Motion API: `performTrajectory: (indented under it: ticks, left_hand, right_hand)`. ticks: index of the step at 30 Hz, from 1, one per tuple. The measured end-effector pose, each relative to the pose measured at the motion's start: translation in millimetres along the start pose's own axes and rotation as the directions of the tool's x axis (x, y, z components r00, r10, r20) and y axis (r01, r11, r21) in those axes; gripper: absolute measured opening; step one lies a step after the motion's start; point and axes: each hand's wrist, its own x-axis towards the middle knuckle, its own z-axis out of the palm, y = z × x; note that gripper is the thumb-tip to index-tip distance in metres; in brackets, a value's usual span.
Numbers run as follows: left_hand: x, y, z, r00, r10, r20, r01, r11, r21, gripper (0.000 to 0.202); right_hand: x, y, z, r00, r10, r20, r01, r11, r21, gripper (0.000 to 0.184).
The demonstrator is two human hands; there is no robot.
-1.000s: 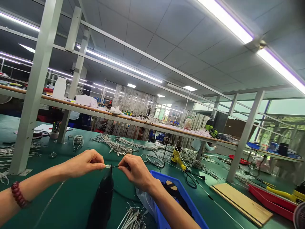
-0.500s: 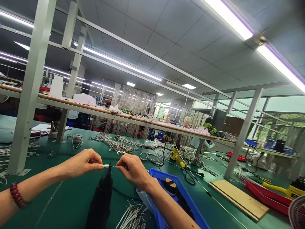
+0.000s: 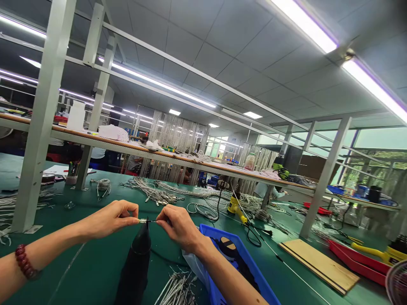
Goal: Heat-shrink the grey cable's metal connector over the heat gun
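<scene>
My left hand (image 3: pixel 111 219) is closed in a pinch on a small silvery connector (image 3: pixel 143 220), and a thin translucent cable (image 3: pixel 67 267) trails below that wrist. Facing it, my right hand (image 3: pixel 180 226) pinches the end of a thin dark wire (image 3: pixel 152 221) between thumb and forefinger. The connector and the wire meet at the narrow tip of an upright black cone-shaped tool (image 3: pixel 141 242). Whether they touch the tip or pass just over it I cannot tell. My right forearm crosses above a blue tray (image 3: pixel 254 273).
Cut cable pieces (image 3: pixel 178 290) lie near the front edge of the green table. Behind my hands are bundles of grey cable (image 3: pixel 152 190) and a yellow-and-black tool (image 3: pixel 235 205). A wooden board (image 3: pixel 318 262) and a red tray (image 3: pixel 356 260) are at right. A metal post (image 3: pixel 44 114) stands left.
</scene>
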Motion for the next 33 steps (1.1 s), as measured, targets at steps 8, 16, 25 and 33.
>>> performTrajectory:
  ticks: [8, 16, 25, 33]
  left_hand:
    - [-1.0, 0.9, 2.3, 0.999, 0.009, 0.036, -0.007, 0.998, -0.055, 0.047]
    - [-0.6, -0.4, 4.7, 1.000, 0.013, 0.028, -0.011, 0.998, -0.062, 0.050]
    - [-2.0, -1.6, 6.0, 1.000, 0.008, 0.030, -0.006, 0.997, -0.079, 0.051]
    - [-3.8, 1.0, 5.4, 1.000, 0.026, 0.010, -0.025, 0.996, -0.088, 0.048]
  right_hand:
    - [-0.5, -3.2, -3.0, 1.000, 0.010, 0.028, -0.009, 1.000, -0.029, 0.009]
    - [-1.1, -1.1, -2.5, 0.999, 0.003, 0.038, -0.002, 0.999, -0.041, 0.006]
    - [-0.2, -5.1, -5.2, 0.998, 0.018, 0.056, -0.015, 0.998, -0.057, 0.007]
    - [1.3, -3.8, -4.6, 0.999, 0.007, 0.031, -0.006, 0.999, -0.037, 0.010]
